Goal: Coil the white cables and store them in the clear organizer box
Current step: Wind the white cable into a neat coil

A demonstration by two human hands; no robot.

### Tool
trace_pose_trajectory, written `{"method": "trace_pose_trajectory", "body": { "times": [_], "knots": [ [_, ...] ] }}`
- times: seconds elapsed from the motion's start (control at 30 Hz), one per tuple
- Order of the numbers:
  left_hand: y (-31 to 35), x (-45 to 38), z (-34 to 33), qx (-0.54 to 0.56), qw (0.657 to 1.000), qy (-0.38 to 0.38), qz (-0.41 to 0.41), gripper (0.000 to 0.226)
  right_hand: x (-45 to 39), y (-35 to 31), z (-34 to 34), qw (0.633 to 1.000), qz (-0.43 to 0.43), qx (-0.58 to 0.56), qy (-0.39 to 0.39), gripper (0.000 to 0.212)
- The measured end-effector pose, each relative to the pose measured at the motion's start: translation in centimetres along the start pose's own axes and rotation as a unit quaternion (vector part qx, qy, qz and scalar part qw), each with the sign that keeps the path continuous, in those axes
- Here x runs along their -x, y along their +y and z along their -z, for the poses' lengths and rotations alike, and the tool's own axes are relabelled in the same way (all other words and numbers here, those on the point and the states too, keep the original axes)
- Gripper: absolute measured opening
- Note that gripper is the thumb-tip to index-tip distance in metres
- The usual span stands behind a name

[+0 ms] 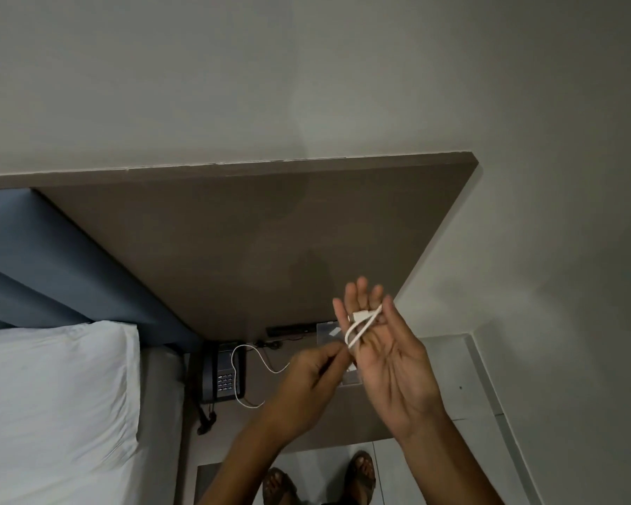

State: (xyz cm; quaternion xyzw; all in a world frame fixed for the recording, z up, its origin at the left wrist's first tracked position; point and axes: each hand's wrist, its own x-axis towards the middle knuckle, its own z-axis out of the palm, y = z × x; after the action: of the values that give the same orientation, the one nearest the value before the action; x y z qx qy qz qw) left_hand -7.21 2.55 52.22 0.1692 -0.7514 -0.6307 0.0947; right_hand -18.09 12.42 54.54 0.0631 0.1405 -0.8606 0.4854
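The right hand (pixel 390 355), low and right of centre in the frame, is held flat with its palm turned up and its fingers spread, and a first loop of the thin white rubbery cable (pixel 359 328) is draped around those fingers, its small white plug end lying across the palm. Just beside it on the left, the left hand (pixel 306 380) is closed in a pinch on the same cable, thumb and forefinger pressed together on the strand close to where it leaves the loop. From that pinch the loose tail runs left and down in a slack curve over the dark push-button desk telephone (pixel 223 377), which sits on the brown bedside shelf (pixel 306 431) at lower centre. Behind the raised fingers, a clear plastic organizer box (pixel 326 331) lies partly hidden against the brown headboard panel. The white pillow (pixel 55 395) fills the lower left. This looks like the early part of coiling: only one turn is on. The next move probably calls for the pinching hand to carry the tail around the spread fingers again, keeping light tension so the loop does not slip off.
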Motion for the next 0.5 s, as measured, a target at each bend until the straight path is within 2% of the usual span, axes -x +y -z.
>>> {"method": "trace_pose_trajectory", "body": {
  "times": [0.03,0.07,0.1,0.17,0.23,0.33,0.5],
  "knots": [
    [-0.1,0.2,0.0,-0.043,0.999,-0.025,-0.006,0.035,-0.5,-0.3,0.1,0.998,0.026,0.051,0.004,0.034],
    [0.0,0.4,0.0,-0.080,0.996,-0.049,-0.010,0.032,-0.8,-0.5,0.2,0.987,0.053,0.148,0.007,0.036],
    [0.1,0.6,0.2,-0.109,0.992,-0.068,-0.013,0.027,-1.1,-0.5,0.5,0.960,0.077,0.268,0.005,0.039],
    [0.6,0.5,1.0,-0.153,0.983,-0.097,-0.013,0.027,-1.2,-0.6,1.4,0.873,0.106,0.476,-0.008,0.044],
    [1.2,0.0,2.5,-0.182,0.975,-0.127,-0.005,0.025,-0.8,-0.7,2.1,0.803,0.097,0.587,-0.025,0.045],
    [2.8,-0.6,4.6,-0.193,0.970,-0.150,-0.012,0.013,-0.1,-1.1,2.7,0.740,0.064,0.669,-0.040,0.042],
    [4.5,-1.6,7.0,-0.165,0.975,-0.148,-0.015,0.006,1.1,-1.8,2.9,0.721,-0.054,0.690,0.015,0.051]
  ]
}}
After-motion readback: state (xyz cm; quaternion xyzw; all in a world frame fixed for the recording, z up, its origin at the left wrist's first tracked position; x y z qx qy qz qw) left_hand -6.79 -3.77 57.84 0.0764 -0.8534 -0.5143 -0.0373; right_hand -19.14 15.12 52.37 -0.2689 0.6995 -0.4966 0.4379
